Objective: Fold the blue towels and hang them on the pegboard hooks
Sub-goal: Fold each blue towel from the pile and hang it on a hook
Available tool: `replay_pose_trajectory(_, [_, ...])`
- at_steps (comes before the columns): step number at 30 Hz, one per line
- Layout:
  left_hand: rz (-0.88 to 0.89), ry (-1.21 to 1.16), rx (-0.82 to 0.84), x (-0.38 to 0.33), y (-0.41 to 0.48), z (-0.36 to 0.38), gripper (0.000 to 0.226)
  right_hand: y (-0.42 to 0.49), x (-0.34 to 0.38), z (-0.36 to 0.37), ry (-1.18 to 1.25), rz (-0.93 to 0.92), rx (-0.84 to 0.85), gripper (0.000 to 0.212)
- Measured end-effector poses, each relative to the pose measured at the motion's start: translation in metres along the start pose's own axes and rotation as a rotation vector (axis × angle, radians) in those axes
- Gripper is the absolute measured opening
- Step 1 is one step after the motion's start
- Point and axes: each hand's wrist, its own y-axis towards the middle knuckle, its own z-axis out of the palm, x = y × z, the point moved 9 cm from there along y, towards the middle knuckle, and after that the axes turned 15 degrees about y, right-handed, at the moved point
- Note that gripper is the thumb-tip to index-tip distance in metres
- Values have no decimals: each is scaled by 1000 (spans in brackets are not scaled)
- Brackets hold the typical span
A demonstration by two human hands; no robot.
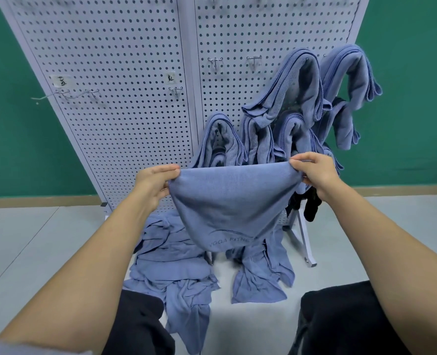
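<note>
Up front at mid-frame, a blue towel (232,208) hangs stretched btwn both grips: left grip (153,183) pinches its top-left corner, right grip (314,175) pinches top-right. Far behind stands the pegboard (122,111) w/ folded towels (291,98) hung on its right side. Loose towels (171,265) lie heaped on the floor (32,252) below.

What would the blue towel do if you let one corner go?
Probably flop down: the towel sags between the left hand and right hand. Likely light, since pinching fingers hold it up.
</note>
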Motion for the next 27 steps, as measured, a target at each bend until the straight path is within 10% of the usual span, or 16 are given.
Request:
replay_pose_trajectory(7, [-38, -54, 47, -1, -2, 0, 27, 0, -2, 9, 69, 79, 117, 19])
replay_pose_trajectory(13, [-11, -8, 1, -3, -2, -12, 36, -6, 1, 26, -355, -27, 346, 35])
replay_pose_trajectory(27, [451, 854, -244, -48, -17, -19, 9, -6, 24, 14, -569, -275, 161, 17])
